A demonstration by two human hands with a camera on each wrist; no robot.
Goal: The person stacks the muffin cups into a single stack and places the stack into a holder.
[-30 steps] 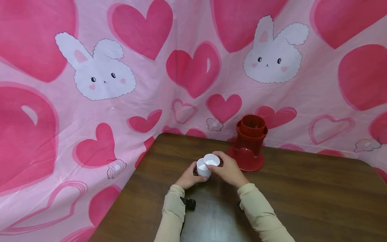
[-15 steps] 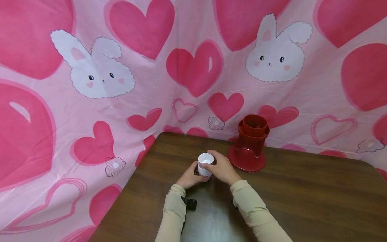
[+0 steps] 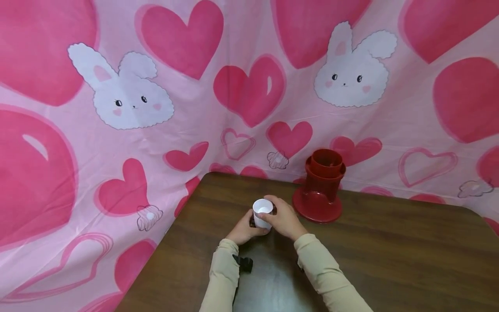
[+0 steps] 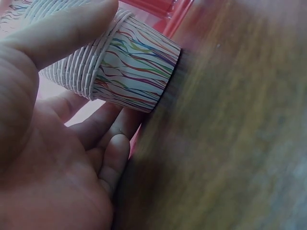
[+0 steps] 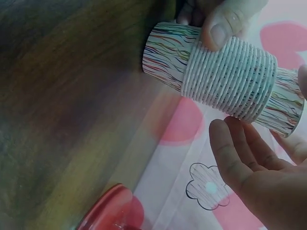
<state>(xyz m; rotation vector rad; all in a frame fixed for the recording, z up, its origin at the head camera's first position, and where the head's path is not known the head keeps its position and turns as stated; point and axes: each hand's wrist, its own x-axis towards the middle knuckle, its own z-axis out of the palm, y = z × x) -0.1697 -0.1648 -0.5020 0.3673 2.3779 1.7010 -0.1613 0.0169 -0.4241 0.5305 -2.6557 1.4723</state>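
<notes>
A stack of paper cups [image 5: 230, 76] with white rolled rims and wavy coloured stripes stands upright above the wooden table. My left hand [image 3: 243, 229] grips the stack, its thumb [image 5: 219, 34] lying across the rims. One more paper cup [image 5: 283, 100] sits in the top of the stack, its upper part sticking out past the rims. My right hand [image 3: 286, 219] holds that upper cup near its rim, thumb on one side and fingers on the other. In the left wrist view the striped bottom cup [image 4: 139, 67] shows close to the tabletop.
A red cylindrical stand [image 3: 323, 184] with a wide round base is on the table [image 3: 390, 255], behind and right of my hands. Pink cloth [image 3: 241, 99] printed with hearts and rabbits hangs behind the table. A black wrist camera [image 3: 244, 263] is strapped at my left sleeve.
The right hand's cup has moved left, from beside the stack's mouth to directly over it, and down into the top. My left hand has kept its grip in nearly the same place.
</notes>
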